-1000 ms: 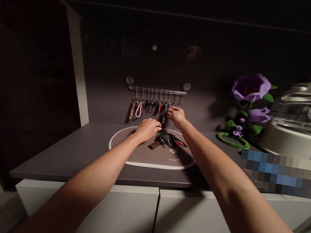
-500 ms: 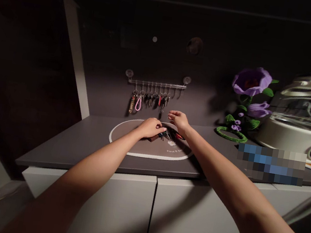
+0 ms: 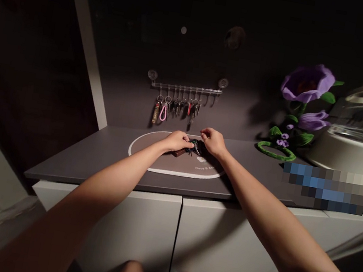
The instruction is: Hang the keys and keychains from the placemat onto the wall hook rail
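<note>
On the dark counter lies an oval brown mat (image 3: pixel 159 162) with a white rim. My left hand (image 3: pixel 177 142) is closed over its middle, its fingers pinched on a bunch of keys (image 3: pixel 194 147). A brown block-like item (image 3: pixel 179 153) shows just below that hand. To the right, my right hand (image 3: pixel 212 141) is held over the mat with its fingers curled together; what they hold, if anything, is too small to make out. Behind both hands, a clear hook rack (image 3: pixel 187 88) on the wall carries several key rings, one with a pink loop (image 3: pixel 163 111).
Purple felt flowers (image 3: pixel 307 85) with a green ring base (image 3: pixel 275 151) stand to the right. Beyond them is a white appliance (image 3: pixel 346 152) with a clear upper part. White cabinet doors (image 3: pixel 139 222) lie below the counter's front edge.
The view has shifted, so the counter sits higher. My right hand's fingers have curled in and come down nearer the keys. My left hand stays at the bunch.
</note>
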Demonstrator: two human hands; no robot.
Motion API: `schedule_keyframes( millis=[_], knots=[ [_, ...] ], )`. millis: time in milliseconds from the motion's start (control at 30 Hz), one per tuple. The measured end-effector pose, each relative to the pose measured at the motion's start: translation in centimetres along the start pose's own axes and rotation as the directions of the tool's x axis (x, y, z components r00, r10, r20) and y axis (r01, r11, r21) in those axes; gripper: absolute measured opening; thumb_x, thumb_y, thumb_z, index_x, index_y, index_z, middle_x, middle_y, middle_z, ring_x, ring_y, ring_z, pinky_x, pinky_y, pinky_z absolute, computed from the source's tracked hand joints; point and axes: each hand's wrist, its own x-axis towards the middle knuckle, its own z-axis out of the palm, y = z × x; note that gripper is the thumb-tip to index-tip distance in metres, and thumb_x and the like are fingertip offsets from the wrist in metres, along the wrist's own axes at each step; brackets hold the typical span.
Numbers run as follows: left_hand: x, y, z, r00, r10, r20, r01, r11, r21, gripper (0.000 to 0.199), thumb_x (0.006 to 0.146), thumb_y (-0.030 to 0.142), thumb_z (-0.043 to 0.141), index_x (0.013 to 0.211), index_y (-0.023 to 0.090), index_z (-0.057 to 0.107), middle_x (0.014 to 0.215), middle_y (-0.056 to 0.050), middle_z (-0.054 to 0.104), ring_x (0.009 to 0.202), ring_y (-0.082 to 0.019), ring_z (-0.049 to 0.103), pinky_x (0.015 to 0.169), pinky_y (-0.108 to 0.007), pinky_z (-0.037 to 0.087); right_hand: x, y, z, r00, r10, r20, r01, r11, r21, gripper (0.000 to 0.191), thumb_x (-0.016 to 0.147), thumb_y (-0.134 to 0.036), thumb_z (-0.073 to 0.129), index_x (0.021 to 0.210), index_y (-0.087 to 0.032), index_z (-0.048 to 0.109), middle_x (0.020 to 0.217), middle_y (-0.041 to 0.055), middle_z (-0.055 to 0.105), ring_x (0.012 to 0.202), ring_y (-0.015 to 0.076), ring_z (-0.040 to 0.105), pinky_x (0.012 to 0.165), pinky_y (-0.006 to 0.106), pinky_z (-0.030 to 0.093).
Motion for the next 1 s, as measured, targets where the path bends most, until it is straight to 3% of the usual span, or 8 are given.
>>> schedule_keyframes(
  millis=[167,400,667,767,1000],
  knots=[
    [-0.3,0.4,-0.1,0.993,-0.097,0.069,0.103,0.99,-0.098,0.011,0.067,0.024,0.058,0.065,0.013,0.059,0.049,0.003,0.051,0.043,-0.008,0.042,0.048,-0.022,0.033,0.0,0.0,0.1,1.0,-0.021,0.013,0.021,1.0,-0.011,0.013,0.069,-0.01,0.059,0.076,-0.018,0.066,0.083,0.0053,0.068,0.082,0.0176,0.059,0.083,0.029,0.041],
    [0.2,-0.1,-1.0,0.995,0.004,-0.099,-0.006,1.0,-0.017,0.019,0.066,0.019,0.062,0.084,0.014,0.061,0.072,0.001,0.061,0.064,-0.01,0.052,0.063,-0.022,0.042,0.0,-0.3,0.0,0.997,-0.064,0.039,0.069,0.988,-0.136,0.014,0.075,-0.014,0.054,0.082,-0.017,0.066,0.089,0.0079,0.067,0.084,0.0188,0.06,0.082,0.029,0.042],
    [1.0,-0.5,-1.8,0.971,0.018,-0.238,-0.08,0.964,-0.255,0.017,0.067,0.014,0.061,0.084,0.013,0.062,0.079,-0.003,0.061,0.07,-0.011,0.054,0.071,-0.025,0.043,-0.1,-0.3,0.0,0.988,-0.113,0.109,0.136,0.963,-0.231,0.021,0.08,-0.019,0.047,0.091,-0.016,0.064,0.095,0.0084,0.067,0.088,0.0181,0.06,0.079,0.028,0.043],
    [1.0,-0.1,-2.0,0.962,-0.05,-0.27,-0.073,0.901,-0.427,0.017,0.067,0.011,0.061,0.084,0.013,0.06,0.077,-0.002,0.06,0.068,-0.01,0.054,0.071,-0.026,0.045,-0.3,-0.5,-0.1,0.986,-0.126,0.112,0.147,0.968,-0.205,0.021,0.08,-0.019,0.047,0.094,-0.016,0.063,0.097,0.0083,0.066,0.088,0.0172,0.059,0.079,0.027,0.042],
    [0.8,0.8,-2.7,0.951,-0.206,-0.231,-0.048,0.639,-0.768,0.016,0.069,0.007,0.06,0.084,0.013,0.056,0.083,-0.005,0.061,0.078,-0.014,0.06,0.077,-0.036,0.052,-0.5,-0.9,-0.1,0.971,-0.217,0.104,0.229,0.965,-0.127,0.014,0.077,-0.021,0.05,0.086,-0.017,0.059,0.082,0.0043,0.063,0.072,0.0134,0.055,0.069,0.026,0.041]
  ],
)
